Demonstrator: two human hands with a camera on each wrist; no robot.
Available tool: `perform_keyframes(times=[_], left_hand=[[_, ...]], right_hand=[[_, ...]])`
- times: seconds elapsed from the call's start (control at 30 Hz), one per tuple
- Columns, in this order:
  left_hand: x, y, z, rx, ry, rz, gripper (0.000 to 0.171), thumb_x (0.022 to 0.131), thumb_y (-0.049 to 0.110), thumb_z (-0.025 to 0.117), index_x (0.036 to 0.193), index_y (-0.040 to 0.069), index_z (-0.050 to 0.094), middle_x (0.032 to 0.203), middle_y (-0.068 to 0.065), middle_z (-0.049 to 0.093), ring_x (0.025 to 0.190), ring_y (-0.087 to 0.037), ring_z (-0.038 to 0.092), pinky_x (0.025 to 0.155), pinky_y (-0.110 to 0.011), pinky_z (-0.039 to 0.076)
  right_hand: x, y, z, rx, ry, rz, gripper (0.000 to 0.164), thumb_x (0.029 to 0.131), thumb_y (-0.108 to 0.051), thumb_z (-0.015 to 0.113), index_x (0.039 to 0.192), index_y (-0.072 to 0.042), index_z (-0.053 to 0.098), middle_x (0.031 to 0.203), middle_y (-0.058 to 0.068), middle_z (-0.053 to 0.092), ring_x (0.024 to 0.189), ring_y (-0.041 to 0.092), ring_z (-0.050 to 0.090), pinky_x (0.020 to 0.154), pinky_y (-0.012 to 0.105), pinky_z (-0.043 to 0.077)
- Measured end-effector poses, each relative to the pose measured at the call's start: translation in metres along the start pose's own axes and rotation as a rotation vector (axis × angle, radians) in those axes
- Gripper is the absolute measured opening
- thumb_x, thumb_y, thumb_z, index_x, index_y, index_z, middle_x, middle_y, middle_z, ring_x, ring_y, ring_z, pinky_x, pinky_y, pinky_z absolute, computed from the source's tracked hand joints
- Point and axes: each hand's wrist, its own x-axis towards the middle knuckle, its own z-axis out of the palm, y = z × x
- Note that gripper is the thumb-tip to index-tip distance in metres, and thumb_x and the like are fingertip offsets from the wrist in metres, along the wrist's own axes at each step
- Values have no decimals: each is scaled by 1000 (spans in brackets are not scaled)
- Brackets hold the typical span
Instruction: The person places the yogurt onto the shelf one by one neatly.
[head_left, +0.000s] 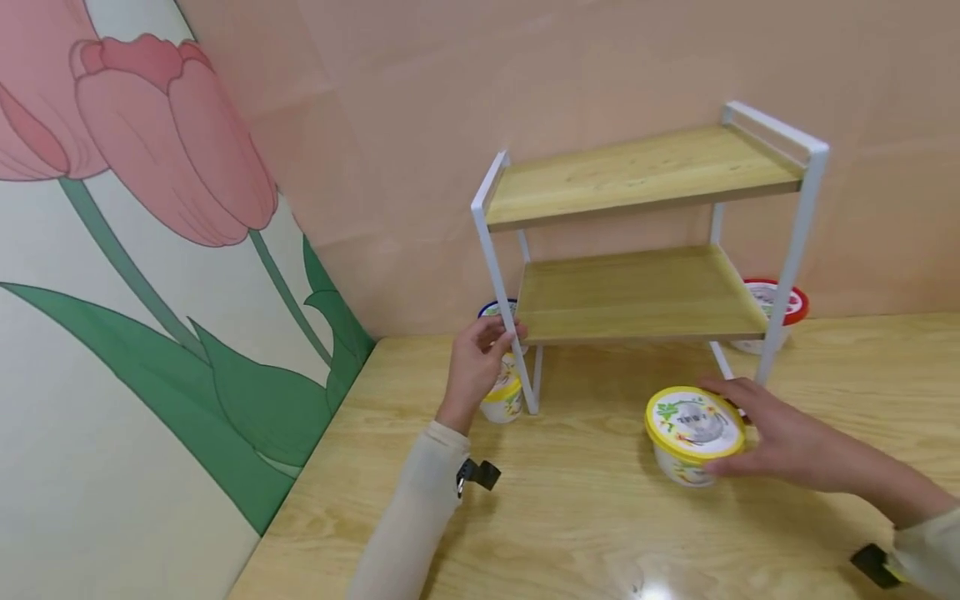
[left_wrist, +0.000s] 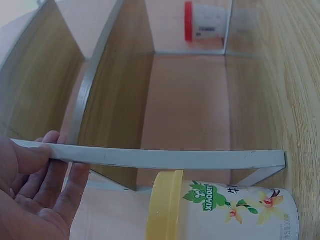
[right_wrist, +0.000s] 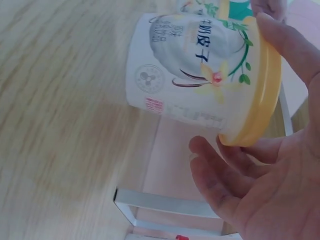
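1. Yellow-lidded tub (head_left: 693,429): upright or nearly so, in front of the rack (head_left: 645,175), toward its right front foot. Can't tell if the base touches the surface (head_left: 570,517).
2. Right hand (head_left: 780,433): grips this tub by the lid (right_wrist: 262,90), thumb on the side away from the rack, fingers on the side nearer it.
3. Left hand (head_left: 474,358): grips the rack's left front post (left_wrist: 175,159), just below lower-shelf level, thumb and fingers on opposite sides.
4. Handling, my judgement: keep the hold on the rim even and light, since a hard squeeze could pop the lid. Keep the tub level, and let its base clear the rack's right front foot. Left hand should only steady the post; a tug could skew the rack.
5. Tub vs right hand: at the fingertips, well out from the palm, on the side toward the rack's middle. Left hand is well apart from it, over at the rack's left side.
6. Others: second tub with yellow lid (head_left: 502,404) just outside the rack's left front post; blue-lidded tub (head_left: 491,308) farther back on that side, mostly hidden; red-lidded tub (head_left: 761,293) past the rack's right side.
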Motion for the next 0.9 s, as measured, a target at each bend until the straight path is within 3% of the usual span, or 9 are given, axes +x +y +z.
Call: perform_keyframes(times=[0.13, 0.2, 0.33, 0.47, 0.57, 0.67, 0.8, 0.83, 0.9], left_hand=[[2, -3, -3, -4, -32, 14, 22, 96, 5, 63, 117, -1, 68, 112, -21, 73, 108, -32, 70, 95, -43, 57], [2, -3, -5, 2, -60, 7, 22, 96, 7, 63, 116, 1, 68, 113, -20, 73, 110, -30, 70, 96, -42, 56], [0, -1, -8, 15, -86, -22, 21, 97, 9, 62, 117, 2, 68, 114, -17, 74, 110, -27, 70, 96, -39, 57], [-3, -3, -6, 27, -59, -25, 20, 98, 8, 61, 116, 3, 68, 112, -16, 74, 109, -26, 70, 95, -37, 57], [-3, -8, 3, 17, -80, -11, 21, 98, 10, 61, 117, 3, 68, 112, -17, 74, 110, -26, 70, 95, -37, 57], [2, -12, 16, -18, -118, 12, 22, 98, 9, 61, 118, 1, 67, 113, -20, 73, 110, -30, 69, 95, -38, 57], [7, -16, 29, -41, -118, 7, 22, 97, 9, 62, 117, 2, 68, 112, -18, 74, 110, -28, 69, 94, -36, 58], [8, -17, 32, -37, -113, -3, 21, 97, 9, 62, 116, 3, 69, 111, -16, 75, 108, -26, 70, 93, -34, 58], [9, -18, 35, -40, -111, -25, 20, 97, 9, 63, 115, 5, 69, 110, -14, 75, 105, -22, 71, 92, -31, 58]], right_hand=[[-1, -3, 4, -43, 30, -6, 96, 65, -41, 92, 141, -5, 46, 131, 19, 49, 112, 33, 53, 80, 39, 51], [-2, -2, 4, -56, 36, -15, 98, 65, -45, 91, 142, -5, 45, 133, 19, 48, 114, 37, 52, 80, 39, 51], [-5, 4, 2, 16, -32, -19, 101, 73, -38, 87, 150, -3, 32, 139, 24, 44, 117, 40, 52, 79, 35, 52], [-9, 14, 3, 139, -126, -20, 99, 83, -24, 81, 156, -3, 18, 141, 25, 47, 115, 15, 58, 77, 22, 50], [-16, 23, 6, 193, -171, -5, 95, 87, -20, 77, 157, -4, 14, 138, 22, 51, 108, -8, 52, 75, 17, 48], [-24, 32, 9, 184, -141, 9, 91, 88, -18, 76, 156, -4, 17, 133, 6, 55, 102, -12, 51, 72, 16, 47], [-29, 41, 14, 168, -34, -8, 88, 84, -14, 79, 153, -5, 25, 127, -29, 45, 101, -13, 50, 72, 14, 45], [-30, 42, 15, 174, -20, -14, 88, 83, -12, 79, 153, -5, 25, 127, -31, 42, 102, -13, 49, 73, 13, 45], [-32, 43, 15, 187, -21, -13, 89, 83, -11, 79, 152, -4, 24, 132, -23, 44, 103, -14, 48, 74, 13, 44]])
